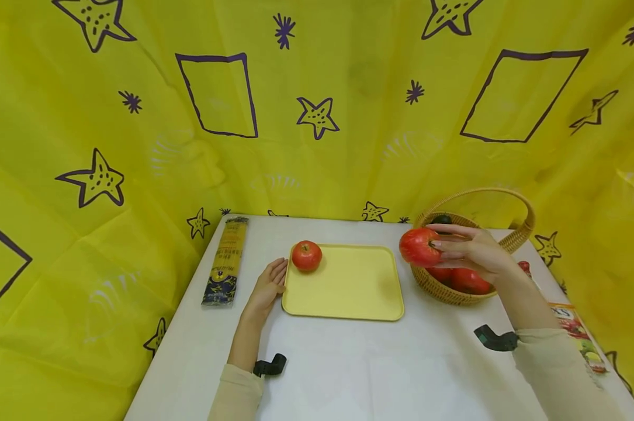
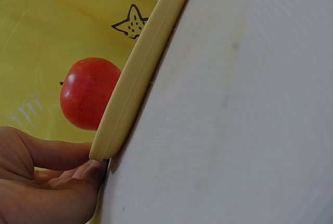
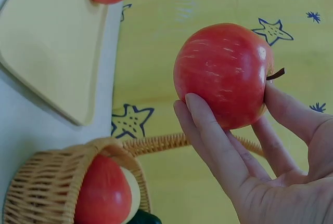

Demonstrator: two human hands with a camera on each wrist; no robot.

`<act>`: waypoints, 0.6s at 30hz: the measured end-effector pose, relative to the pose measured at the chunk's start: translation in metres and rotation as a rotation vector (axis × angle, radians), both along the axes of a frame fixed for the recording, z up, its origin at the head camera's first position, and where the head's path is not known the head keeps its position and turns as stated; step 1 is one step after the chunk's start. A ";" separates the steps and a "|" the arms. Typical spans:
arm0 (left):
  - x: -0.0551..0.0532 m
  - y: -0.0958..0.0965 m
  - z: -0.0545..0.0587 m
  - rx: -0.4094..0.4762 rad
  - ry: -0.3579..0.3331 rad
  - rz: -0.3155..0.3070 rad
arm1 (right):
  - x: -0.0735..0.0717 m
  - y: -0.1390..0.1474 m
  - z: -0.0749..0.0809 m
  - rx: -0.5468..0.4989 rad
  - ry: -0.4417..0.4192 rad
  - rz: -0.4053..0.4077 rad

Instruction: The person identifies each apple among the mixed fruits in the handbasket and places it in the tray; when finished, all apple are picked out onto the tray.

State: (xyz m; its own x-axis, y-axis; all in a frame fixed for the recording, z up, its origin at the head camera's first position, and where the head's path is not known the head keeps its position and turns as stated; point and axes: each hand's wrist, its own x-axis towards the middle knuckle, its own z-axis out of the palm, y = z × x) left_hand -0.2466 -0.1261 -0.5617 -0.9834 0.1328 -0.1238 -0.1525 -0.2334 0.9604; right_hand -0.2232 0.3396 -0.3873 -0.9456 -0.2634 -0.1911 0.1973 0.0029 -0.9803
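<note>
Red apple point(image 1: 419, 247): you hold it in your right hand point(image 1: 473, 252), with thumb and fingers round it, raised clear of the wicker basket point(image 1: 448, 296) (more red fruit lies inside). Your left hand point(image 1: 269, 285) touches the left edge of the yellow tray point(image 1: 348, 286), its fingers loosely extended. A second apple point(image 1: 307, 256) stands near the tray's far left corner, on the white tabletop point(image 1: 317, 362).

A white table point(image 1: 348, 362) bears a tray point(image 1: 348, 286), a basket point(image 1: 443, 295) and packets point(image 1: 224, 257).
</note>
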 end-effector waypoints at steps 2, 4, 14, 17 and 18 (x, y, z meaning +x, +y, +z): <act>-0.001 -0.001 0.000 0.000 -0.005 0.000 | -0.002 -0.008 0.000 -0.003 -0.001 0.003; -0.001 -0.001 0.001 -0.002 -0.011 0.002 | -0.004 -0.016 -0.001 0.003 -0.005 0.002; -0.001 -0.001 0.002 -0.009 -0.013 0.007 | -0.025 -0.049 -0.013 0.038 -0.021 0.043; 0.000 -0.001 0.002 -0.008 -0.007 0.004 | -0.031 -0.058 -0.017 0.051 -0.022 0.038; 0.000 0.000 0.002 -0.008 -0.004 0.002 | -0.033 -0.061 -0.018 0.058 -0.019 0.040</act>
